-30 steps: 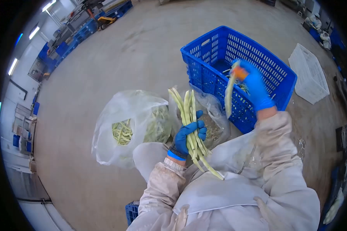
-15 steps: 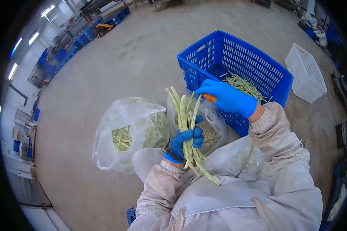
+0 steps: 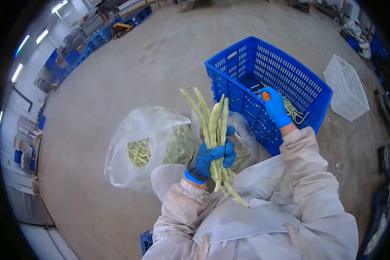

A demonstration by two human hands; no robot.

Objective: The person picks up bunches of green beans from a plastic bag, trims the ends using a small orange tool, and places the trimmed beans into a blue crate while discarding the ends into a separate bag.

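Note:
My left hand (image 3: 208, 161), in a blue glove, is wrapped round a bunch of long flat green beans (image 3: 213, 125) held upright above my lap. My right hand (image 3: 276, 109), also blue-gloved, is closed on a small orange-handled tool (image 3: 266, 96); any blade is hidden. It hangs over the near side of a blue slatted crate (image 3: 230, 82), where more green beans (image 3: 294, 112) lie in the bottom. Beyond my left hand stands a clear plastic bag (image 3: 243, 125) with small trimmings. To its left, a larger bag (image 3: 158, 116) is full of green beans (image 3: 139, 152).
A white slatted crate (image 3: 347, 89) stands right of the blue one. Two people in white (image 3: 356, 31) are at the far right. A yellow pallet jack (image 3: 122, 28) and blue pallets line the far left. Part of another blue crate (image 3: 146, 241) shows beside me.
My right hand, with the orange-handled tool, has moved right and away from the bean tips, over the blue crate. My left hand still grips the bunch. The view has shifted slightly.

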